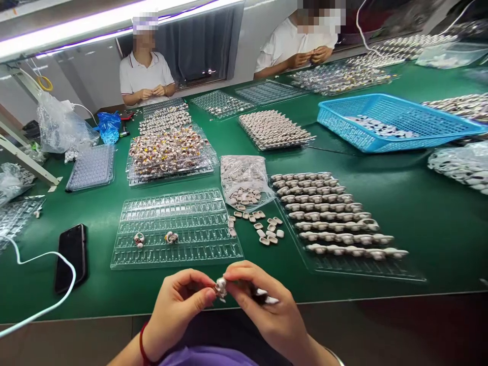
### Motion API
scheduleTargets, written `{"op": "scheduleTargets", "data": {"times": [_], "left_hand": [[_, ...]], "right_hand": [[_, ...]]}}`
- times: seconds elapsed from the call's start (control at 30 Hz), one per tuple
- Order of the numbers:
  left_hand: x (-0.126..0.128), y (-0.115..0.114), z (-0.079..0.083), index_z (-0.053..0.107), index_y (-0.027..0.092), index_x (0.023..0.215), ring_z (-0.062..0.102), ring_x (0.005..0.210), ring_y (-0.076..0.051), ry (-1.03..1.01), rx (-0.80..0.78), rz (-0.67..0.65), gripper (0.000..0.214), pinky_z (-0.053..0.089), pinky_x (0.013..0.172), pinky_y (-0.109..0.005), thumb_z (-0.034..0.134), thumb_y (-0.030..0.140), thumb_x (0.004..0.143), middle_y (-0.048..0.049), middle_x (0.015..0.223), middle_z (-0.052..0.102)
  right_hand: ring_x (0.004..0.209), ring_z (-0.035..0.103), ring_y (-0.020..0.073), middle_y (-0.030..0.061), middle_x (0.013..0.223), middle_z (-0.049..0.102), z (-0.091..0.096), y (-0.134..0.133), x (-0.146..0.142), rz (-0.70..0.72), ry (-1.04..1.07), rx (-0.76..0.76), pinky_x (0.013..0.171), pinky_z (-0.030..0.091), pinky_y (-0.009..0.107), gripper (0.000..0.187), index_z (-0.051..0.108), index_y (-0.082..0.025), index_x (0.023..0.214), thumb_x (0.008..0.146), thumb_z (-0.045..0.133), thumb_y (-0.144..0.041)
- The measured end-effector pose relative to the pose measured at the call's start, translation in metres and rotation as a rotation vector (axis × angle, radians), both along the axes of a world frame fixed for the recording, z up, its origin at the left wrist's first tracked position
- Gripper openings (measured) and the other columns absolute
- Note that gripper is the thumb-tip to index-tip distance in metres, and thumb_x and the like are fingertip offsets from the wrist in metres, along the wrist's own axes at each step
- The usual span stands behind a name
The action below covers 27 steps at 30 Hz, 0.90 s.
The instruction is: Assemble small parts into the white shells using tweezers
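Note:
Just past the table's front edge, my left hand (183, 300) pinches a small white part (220, 287) between thumb and forefinger. My right hand (263, 305) closes on the same part from the other side. Another white and dark piece (267, 296) shows in the curled fingers of that hand, its kind unclear. Ahead lies a clear plastic tray (152, 254) with slots, holding two small white parts with reddish and yellow bits (171, 237). Right of this tray, loose beige oblong caps (271, 229) are scattered before a plastic bag (244, 175) of similar caps.
At right, a tray of rows of whitish parts (331, 213); behind it, a blue basket (381, 145). Stacked filled trays (168, 157) stand behind the slotted tray. A phone (71, 259) and white cable (64, 300) lie left. Two people (147, 73) sit across the green table.

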<state>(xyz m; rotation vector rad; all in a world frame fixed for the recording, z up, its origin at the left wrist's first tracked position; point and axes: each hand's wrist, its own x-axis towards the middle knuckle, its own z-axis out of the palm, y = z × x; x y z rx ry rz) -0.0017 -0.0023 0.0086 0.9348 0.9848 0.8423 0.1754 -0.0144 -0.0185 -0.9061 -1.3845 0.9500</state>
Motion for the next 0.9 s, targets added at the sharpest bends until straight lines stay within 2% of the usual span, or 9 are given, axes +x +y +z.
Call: {"op": "scheduleTargets", "data": {"times": [0.1, 0.2, 0.43, 0.6, 0.7, 0.8, 0.9], "left_hand": [[0.0, 0.002, -0.002, 0.075, 0.017, 0.084, 0.062, 0.068, -0.011, 0.014, 0.042, 0.028, 0.021, 0.049, 0.066, -0.02, 0.082, 0.032, 0.071, -0.0011, 0.076, 0.071], [-0.001, 0.005, -0.003, 0.075, 0.017, 0.086, 0.062, 0.069, -0.012, 0.075, 0.098, -0.015, 0.021, 0.05, 0.067, -0.022, 0.078, 0.035, 0.076, -0.002, 0.076, 0.07], [-0.003, 0.006, 0.0, 0.075, 0.015, 0.085, 0.063, 0.072, -0.018, 0.396, 0.333, -0.101, 0.022, 0.051, 0.066, -0.027, 0.066, 0.035, 0.085, -0.0065, 0.078, 0.068], [-0.004, 0.008, 0.003, 0.074, 0.016, 0.087, 0.066, 0.071, -0.016, 0.46, 0.48, -0.121, 0.012, 0.053, 0.064, -0.024, 0.069, 0.027, 0.085, -0.0053, 0.079, 0.07], [-0.007, 0.011, 0.002, 0.072, 0.017, 0.087, 0.068, 0.073, -0.016, 0.462, 0.684, -0.071, 0.005, 0.056, 0.066, -0.024, 0.071, 0.021, 0.083, -0.0047, 0.081, 0.072], [-0.01, 0.014, 0.002, 0.07, 0.017, 0.088, 0.069, 0.076, -0.016, 0.494, 1.017, -0.066, 0.005, 0.058, 0.069, -0.025, 0.07, 0.014, 0.083, -0.0058, 0.083, 0.073], [-0.012, 0.015, 0.003, 0.069, 0.016, 0.092, 0.07, 0.078, -0.017, 0.564, 1.301, -0.105, 0.01, 0.06, 0.071, -0.028, 0.062, 0.009, 0.088, -0.0072, 0.084, 0.076]], "right_hand": [[0.053, 0.046, 0.0103, -0.0005, 0.07, 0.057, 0.001, -0.001, -0.003, 0.079, 0.057, -0.253, 0.048, 0.037, 0.021, 0.005, 0.067, -0.02, 0.088, 0.087, 0.062, -0.022], [0.052, 0.04, 0.0103, -0.0031, 0.06, 0.048, 0.003, 0.0, -0.005, 0.154, 0.111, -0.441, 0.048, 0.033, 0.022, 0.017, 0.065, -0.017, 0.085, 0.085, 0.064, -0.034], [0.055, 0.041, 0.0109, -0.0014, 0.061, 0.053, 0.01, 0.002, -0.006, 0.169, 0.149, -0.573, 0.05, 0.032, 0.024, 0.037, 0.065, -0.015, 0.083, 0.077, 0.072, -0.051], [0.064, 0.051, 0.0113, 0.002, 0.07, 0.062, 0.015, 0.004, -0.007, 0.224, 0.27, -0.626, 0.058, 0.039, 0.022, 0.037, 0.068, -0.015, 0.083, 0.075, 0.076, -0.05], [0.051, 0.042, 0.0048, -0.0015, 0.065, 0.059, 0.015, 0.006, -0.006, 0.282, 0.432, -0.753, 0.046, 0.029, 0.016, 0.037, 0.067, -0.015, 0.082, 0.069, 0.083, -0.046], [0.04, 0.025, -0.0004, -0.0049, 0.059, 0.056, 0.015, 0.009, -0.006, 0.353, 0.608, -0.88, 0.039, 0.013, 0.017, 0.038, 0.066, -0.015, 0.079, 0.061, 0.088, -0.04], [0.037, 0.023, -0.0015, -0.0054, 0.055, 0.055, 0.017, 0.009, -0.006, 0.405, 0.711, -0.927, 0.039, 0.012, 0.017, 0.035, 0.065, -0.014, 0.076, 0.061, 0.089, -0.033]]}}
